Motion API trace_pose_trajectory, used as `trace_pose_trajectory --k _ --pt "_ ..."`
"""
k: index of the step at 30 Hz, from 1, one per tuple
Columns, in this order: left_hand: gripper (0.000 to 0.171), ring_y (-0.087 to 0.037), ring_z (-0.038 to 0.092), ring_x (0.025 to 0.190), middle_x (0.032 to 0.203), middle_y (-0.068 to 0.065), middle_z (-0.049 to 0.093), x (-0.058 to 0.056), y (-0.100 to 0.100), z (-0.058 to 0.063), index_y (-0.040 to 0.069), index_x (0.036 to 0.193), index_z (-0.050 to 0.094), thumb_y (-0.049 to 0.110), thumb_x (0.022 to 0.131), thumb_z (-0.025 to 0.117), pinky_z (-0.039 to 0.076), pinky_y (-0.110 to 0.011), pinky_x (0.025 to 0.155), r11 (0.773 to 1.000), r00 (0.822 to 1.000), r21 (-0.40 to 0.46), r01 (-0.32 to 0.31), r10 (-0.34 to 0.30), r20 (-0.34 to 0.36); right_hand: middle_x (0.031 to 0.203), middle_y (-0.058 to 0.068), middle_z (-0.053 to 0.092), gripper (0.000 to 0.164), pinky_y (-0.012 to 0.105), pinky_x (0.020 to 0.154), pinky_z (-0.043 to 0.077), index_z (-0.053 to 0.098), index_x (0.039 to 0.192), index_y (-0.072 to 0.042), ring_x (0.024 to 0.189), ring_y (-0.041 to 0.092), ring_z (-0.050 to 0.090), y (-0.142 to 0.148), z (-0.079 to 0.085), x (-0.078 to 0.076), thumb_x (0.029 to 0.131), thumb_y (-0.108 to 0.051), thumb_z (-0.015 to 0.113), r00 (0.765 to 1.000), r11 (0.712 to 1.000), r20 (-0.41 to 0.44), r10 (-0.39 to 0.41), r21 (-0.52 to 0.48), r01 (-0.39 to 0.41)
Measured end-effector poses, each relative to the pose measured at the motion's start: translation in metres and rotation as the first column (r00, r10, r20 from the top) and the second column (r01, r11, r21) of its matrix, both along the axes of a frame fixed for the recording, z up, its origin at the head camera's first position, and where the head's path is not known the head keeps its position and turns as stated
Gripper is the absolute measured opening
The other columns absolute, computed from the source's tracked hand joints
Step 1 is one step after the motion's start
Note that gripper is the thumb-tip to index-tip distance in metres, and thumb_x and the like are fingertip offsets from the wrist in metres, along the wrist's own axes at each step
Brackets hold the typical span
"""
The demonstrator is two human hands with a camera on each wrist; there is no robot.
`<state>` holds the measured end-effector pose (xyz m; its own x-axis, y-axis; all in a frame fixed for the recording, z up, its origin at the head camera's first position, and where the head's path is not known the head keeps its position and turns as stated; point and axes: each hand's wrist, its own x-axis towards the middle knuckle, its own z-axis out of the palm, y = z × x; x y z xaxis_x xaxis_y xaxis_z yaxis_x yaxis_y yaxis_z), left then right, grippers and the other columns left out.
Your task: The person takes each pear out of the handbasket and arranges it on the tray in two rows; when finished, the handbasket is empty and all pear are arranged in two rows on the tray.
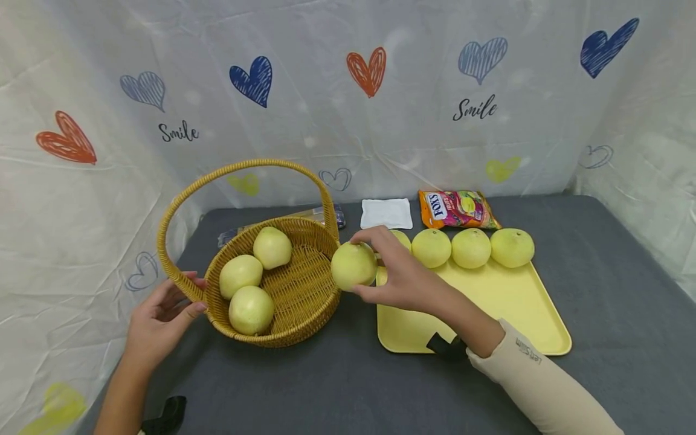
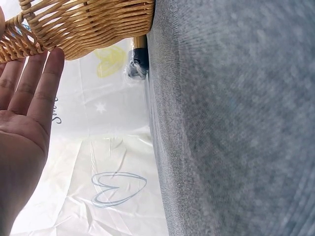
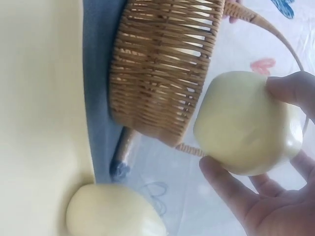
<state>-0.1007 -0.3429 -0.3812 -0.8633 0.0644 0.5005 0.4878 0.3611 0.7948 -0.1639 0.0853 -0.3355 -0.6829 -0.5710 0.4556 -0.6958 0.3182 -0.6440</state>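
Gripping fruit [image 1: 354, 266] near basket's rim [image 1: 293, 334]

The basket [image 1: 304, 284] is rough wicker, the tray [image 1: 511, 296] apparently smooth plastic.

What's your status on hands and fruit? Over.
Left hand holding wicker basket near handle's foot. Right hand gripping pale-green fruit by basket's right side. Three fruits inside. Handle arching overhead, could obstruct.

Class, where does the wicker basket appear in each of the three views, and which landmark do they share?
Head: the wicker basket stands left of centre.
Left wrist: only part shows, in the upper left corner.
Right wrist: upper middle, turned sideways, left of the held fruit.
Shared landmark: the grey tabletop.
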Motion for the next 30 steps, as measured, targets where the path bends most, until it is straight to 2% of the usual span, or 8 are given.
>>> trace_pose_trajectory --k 6,12,17,19,26,30 --pt "0.055 -0.014 0.065 0.111 0.117 -0.011 0.068 0.000 0.001 0.001 -0.013 0.133 0.053 -0.028 0.081 0.064 0.055 -0.020 0.087 1.000 1.000 0.011 0.006 -0.006 -0.013 0.128 0.004 0.050 0.066 0.048 0.092 0.052 0.050 0.132 -0.012 0.113 0.018 0.048 0.011 -0.006 0.001 0.078 -0.017 0.087 0.999 0.999 0.031 -0.041 0.021 0.040" --pt "0.054 -0.014 0.065 0.111 0.116 -0.013 0.067 0.001 0.002 0.002 -0.014 0.132 0.052 -0.028 0.081 0.065 0.055 -0.021 0.087 1.000 1.000 0.022 0.005 -0.005 0.002 0.129 0.003 0.048 0.064 0.041 0.092 0.049 0.049 0.129 -0.011 0.113 0.018 0.047 0.023 -0.015 -0.001 0.077 -0.016 0.087 0.997 0.995 0.038 -0.062 0.080 0.059" --pt "0.056 -0.014 0.064 0.111 0.117 -0.011 0.067 0.001 0.001 0.002 -0.013 0.133 0.052 -0.026 0.082 0.066 0.055 -0.021 0.088 1.000 0.999 -0.003 -0.023 0.023 0.029 0.129 0.005 0.048 0.063 0.040 0.095 0.048 0.049 0.127 -0.009 0.116 0.019 0.047 0.033 -0.019 -0.001 0.077 -0.015 0.087 0.994 0.988 0.054 -0.092 0.131 0.085" --pt "0.055 -0.014 0.064 0.111 0.117 -0.011 0.067 0.001 0.001 0.001 -0.013 0.133 0.052 -0.026 0.082 0.066 0.055 -0.021 0.088 1.000 1.000 -0.004 -0.019 0.019 0.023 0.126 0.007 0.049 0.063 0.040 0.094 0.048 0.049 0.126 -0.008 0.114 0.019 0.048 0.036 -0.021 -0.001 0.076 -0.014 0.087 0.993 0.983 0.049 -0.110 0.153 0.101" --pt "0.054 -0.015 0.065 0.111 0.116 -0.013 0.068 0.000 0.001 0.000 -0.015 0.132 0.052 -0.028 0.081 0.064 0.055 -0.019 0.087 0.997 0.998 0.050 0.055 -0.053 -0.040 0.113 0.008 0.050 0.062 0.039 0.086 0.049 0.050 0.122 -0.007 0.100 0.021 0.050 0.041 -0.030 -0.003 0.072 -0.010 0.088 0.987 0.966 0.034 -0.156 0.215 0.145" --pt "0.054 -0.015 0.065 0.111 0.116 -0.012 0.068 0.000 0.001 0.000 -0.014 0.132 0.052 -0.028 0.082 0.065 0.055 -0.020 0.087 0.998 0.998 0.045 0.046 -0.045 -0.033 0.111 0.007 0.051 0.062 0.039 0.083 0.050 0.051 0.120 -0.009 0.097 0.021 0.052 0.042 -0.034 -0.004 0.071 -0.010 0.089 0.986 0.954 0.021 -0.168 0.254 0.157"
